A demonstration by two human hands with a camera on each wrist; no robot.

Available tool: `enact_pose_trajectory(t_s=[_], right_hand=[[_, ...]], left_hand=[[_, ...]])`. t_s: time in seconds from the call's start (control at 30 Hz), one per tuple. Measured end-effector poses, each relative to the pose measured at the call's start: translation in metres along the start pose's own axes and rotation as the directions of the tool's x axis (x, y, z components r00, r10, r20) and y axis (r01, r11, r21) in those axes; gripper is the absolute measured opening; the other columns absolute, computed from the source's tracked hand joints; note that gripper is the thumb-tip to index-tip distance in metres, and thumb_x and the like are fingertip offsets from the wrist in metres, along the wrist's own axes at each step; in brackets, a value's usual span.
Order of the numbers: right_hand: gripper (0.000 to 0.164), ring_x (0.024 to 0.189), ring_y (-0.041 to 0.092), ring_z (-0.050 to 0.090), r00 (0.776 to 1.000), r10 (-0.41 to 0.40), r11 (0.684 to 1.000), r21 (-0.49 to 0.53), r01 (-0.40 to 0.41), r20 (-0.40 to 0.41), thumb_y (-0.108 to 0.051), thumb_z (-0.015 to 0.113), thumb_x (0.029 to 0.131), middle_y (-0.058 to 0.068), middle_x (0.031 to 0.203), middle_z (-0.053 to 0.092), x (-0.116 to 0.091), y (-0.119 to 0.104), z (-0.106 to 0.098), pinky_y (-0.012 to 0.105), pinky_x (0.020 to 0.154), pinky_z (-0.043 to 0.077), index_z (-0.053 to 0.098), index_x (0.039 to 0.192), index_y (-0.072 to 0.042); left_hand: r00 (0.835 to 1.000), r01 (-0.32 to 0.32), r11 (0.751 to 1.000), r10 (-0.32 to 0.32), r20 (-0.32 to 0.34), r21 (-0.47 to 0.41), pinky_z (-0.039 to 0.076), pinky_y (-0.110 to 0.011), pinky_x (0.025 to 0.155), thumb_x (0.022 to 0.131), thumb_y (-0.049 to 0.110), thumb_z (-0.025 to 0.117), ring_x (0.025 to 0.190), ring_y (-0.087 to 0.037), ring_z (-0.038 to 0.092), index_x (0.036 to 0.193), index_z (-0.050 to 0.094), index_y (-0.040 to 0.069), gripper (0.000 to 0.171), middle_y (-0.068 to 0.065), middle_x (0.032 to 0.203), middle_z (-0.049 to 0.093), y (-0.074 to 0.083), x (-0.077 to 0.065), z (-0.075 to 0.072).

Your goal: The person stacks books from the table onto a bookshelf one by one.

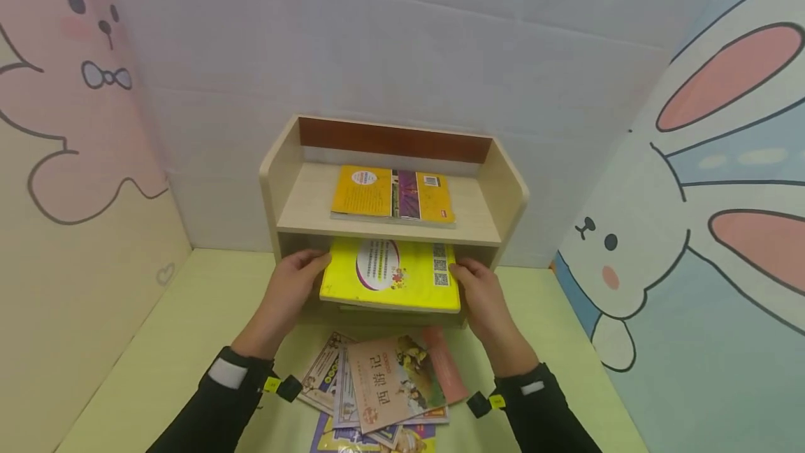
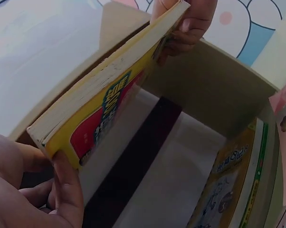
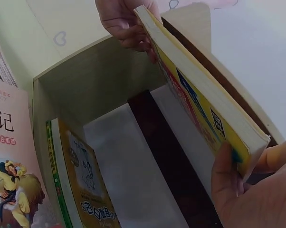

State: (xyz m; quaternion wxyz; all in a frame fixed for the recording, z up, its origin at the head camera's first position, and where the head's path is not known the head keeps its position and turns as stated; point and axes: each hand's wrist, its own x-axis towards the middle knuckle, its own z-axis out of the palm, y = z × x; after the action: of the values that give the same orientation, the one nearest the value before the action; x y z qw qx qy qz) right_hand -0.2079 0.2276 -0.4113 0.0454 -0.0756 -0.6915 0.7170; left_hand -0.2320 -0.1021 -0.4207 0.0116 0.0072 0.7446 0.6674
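Both hands hold a thick yellow book [image 1: 377, 275] by its two short sides, level with the lower compartment of a small wooden shelf [image 1: 270, 180]. My left hand [image 1: 291, 296] pinches the left side, fingers beneath and thumb along the edge. On the other side my right hand [image 1: 489, 303] grips the book the same way. Both wrist views show its page edges and the red and yellow underside. Below it, inside the lower compartment, lies an orange-covered book [image 3: 83, 173] on top of a green-edged one [image 3: 57, 175].
Another yellow book [image 1: 365, 193] with a purple band lies flat on the upper shelf. In front of the shelf, several booklets overlap on the pale green table [image 1: 216, 313], a pink one [image 1: 383, 386] on top. A rabbit-painted wall [image 1: 648, 250] stands to the right.
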Motion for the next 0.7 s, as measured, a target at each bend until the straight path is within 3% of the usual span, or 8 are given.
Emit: enact_pose_trajectory(t_s=[0.17,0.27,0.5,0.7], right_hand=[[0.044,0.097,0.017,0.067,0.999,-0.031,0.999,0.038,0.033,-0.043,-0.01,0.059,0.111,0.025,0.13,0.066,0.019,0.004,0.008,0.024,0.079,0.058,0.057,0.146,0.016],[0.046,0.096,0.018,0.064,0.996,-0.05,0.997,0.058,0.055,-0.079,-0.006,0.059,0.107,0.022,0.132,0.064,0.03,0.005,0.011,0.025,0.077,0.055,0.056,0.149,0.012],[0.059,0.122,0.023,0.052,0.988,-0.081,0.993,0.075,0.092,-0.133,-0.007,0.058,0.108,0.014,0.154,0.048,0.05,0.0,0.014,0.033,0.101,0.046,0.043,0.166,-0.005],[0.057,0.126,0.022,0.046,0.98,-0.113,0.991,0.046,0.122,-0.163,-0.014,0.055,0.113,0.014,0.155,0.046,0.063,-0.003,0.017,0.033,0.106,0.04,0.041,0.168,-0.005]], left_hand=[[0.999,-0.018,1.0,0.018,-0.047,0.005,0.053,-0.033,0.095,0.113,0.035,0.061,0.112,-0.024,0.063,0.153,0.062,0.001,0.052,-0.018,0.135,0.069,-0.005,0.021,0.006],[0.998,-0.011,1.0,0.01,-0.067,-0.006,0.052,-0.037,0.094,0.112,0.031,0.061,0.11,-0.025,0.06,0.153,0.062,0.001,0.05,-0.018,0.134,0.066,-0.008,0.033,0.009],[0.991,0.011,1.0,-0.012,-0.13,-0.009,0.043,-0.046,0.106,0.11,0.029,0.06,0.121,-0.031,0.051,0.159,0.054,0.001,0.057,-0.02,0.145,0.058,-0.005,0.049,0.017],[0.985,0.005,1.0,-0.008,-0.172,-0.017,0.039,-0.049,0.113,0.11,0.025,0.059,0.126,-0.033,0.046,0.164,0.046,-0.002,0.061,-0.023,0.157,0.05,0.0,0.057,0.02]])
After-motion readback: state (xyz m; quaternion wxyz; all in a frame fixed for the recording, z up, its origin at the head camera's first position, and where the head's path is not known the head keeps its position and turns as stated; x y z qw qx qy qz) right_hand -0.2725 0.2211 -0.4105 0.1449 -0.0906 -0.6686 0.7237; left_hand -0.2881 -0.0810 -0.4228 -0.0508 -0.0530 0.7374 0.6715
